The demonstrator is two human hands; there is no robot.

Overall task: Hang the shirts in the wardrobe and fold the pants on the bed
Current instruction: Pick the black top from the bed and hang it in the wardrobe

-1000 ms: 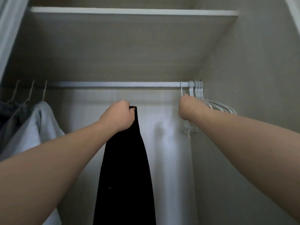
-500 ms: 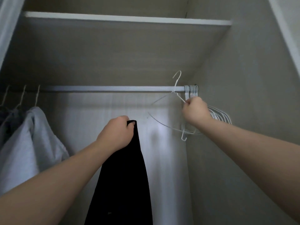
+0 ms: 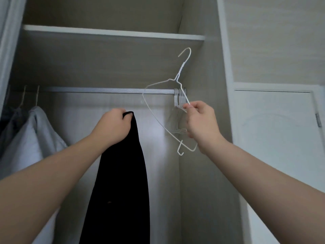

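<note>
Left hand (image 3: 112, 127), centre of the frame, fist clenched round the top of the black garment (image 3: 121, 182); the cloth drops straight to the bottom edge, inside the open wardrobe (image 3: 198, 173); right hand (image 3: 202, 124), right of centre, thumb and fingers pinched on one arm of the white wire hanger (image 3: 182, 66); hanger tilted, hook up above the rail (image 3: 105, 90), clear of it; spare hangers (image 3: 179, 97) bunched at the rail's right end, just behind that hand; far left, a pale shirt (image 3: 35, 131) hanging on the rail; the shelf (image 3: 112, 32) across the top.
</note>
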